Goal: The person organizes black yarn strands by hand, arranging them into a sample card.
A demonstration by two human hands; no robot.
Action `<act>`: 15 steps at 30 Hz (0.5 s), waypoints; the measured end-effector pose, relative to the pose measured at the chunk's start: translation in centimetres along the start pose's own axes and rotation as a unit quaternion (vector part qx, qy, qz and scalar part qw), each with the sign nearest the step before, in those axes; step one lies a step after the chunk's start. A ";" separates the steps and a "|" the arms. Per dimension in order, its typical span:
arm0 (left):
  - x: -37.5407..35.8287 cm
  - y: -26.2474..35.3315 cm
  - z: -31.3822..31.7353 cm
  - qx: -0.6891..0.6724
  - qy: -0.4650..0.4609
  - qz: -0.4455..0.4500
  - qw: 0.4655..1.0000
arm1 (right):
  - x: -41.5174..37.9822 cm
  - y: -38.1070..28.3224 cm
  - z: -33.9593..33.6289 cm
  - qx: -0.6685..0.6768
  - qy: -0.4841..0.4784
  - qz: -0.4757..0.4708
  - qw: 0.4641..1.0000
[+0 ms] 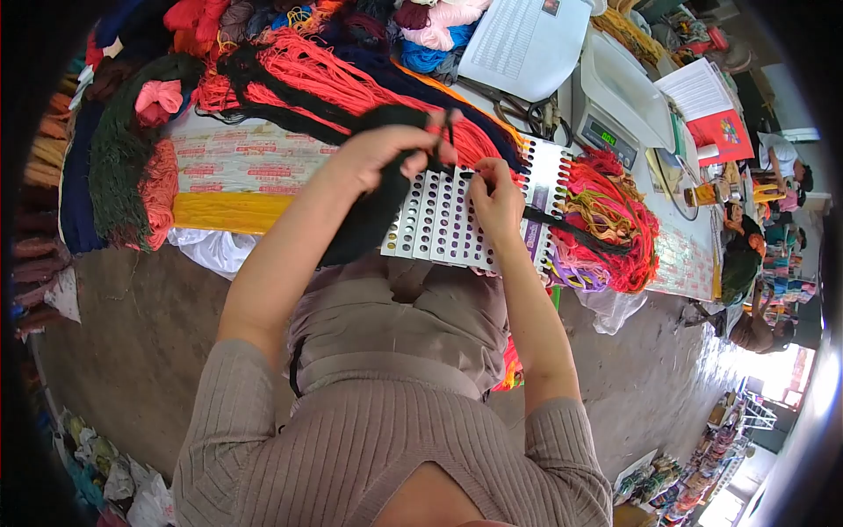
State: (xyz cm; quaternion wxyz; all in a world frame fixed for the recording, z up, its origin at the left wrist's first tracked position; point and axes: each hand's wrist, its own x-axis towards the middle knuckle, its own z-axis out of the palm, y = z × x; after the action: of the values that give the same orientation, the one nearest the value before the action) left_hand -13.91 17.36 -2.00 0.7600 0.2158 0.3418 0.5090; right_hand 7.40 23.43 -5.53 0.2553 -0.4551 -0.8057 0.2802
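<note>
My left hand [391, 149], somewhat blurred, is curled around strands of black yarn [358, 224] that hang down beside the white cards. My right hand [498, 195] is closed in a pinch at the upper edge of the white cards with rows of holes [443, 215]; a bit of black yarn shows at its fingertips. Dark yarn tails also run out right of that hand, toward a tangle of red and multicoloured yarn [610, 220]. Long coral-red skeins [320, 75] with black strands across them lie beyond my left hand.
Behind the cards are scissors [531, 114], a printed sheet [522, 44] and a digital scale [606, 132] with a white tray [623, 88]. Dark green skeins [132, 158] drape over the table's left end. Other people [777, 162] are at the far right.
</note>
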 end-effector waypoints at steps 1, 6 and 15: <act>1.3 -1.7 0.3 0.133 0.051 -0.022 0.990 | 0.0 0.7 0.5 0.036 0.036 -0.038 0.998; 3.8 -4.5 2.7 0.655 0.125 0.100 0.739 | -0.4 0.0 0.4 -0.014 0.039 -0.071 0.997; -4.9 1.2 3.6 -0.024 0.115 0.170 0.978 | -0.2 -0.9 0.5 -0.148 0.024 -0.160 0.976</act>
State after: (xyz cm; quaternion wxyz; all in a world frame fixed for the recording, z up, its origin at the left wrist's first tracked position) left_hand -13.23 13.39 2.68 0.6228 0.1927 0.3727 0.6603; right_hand 6.61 22.75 -5.32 0.2463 -0.3601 -0.8940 0.1027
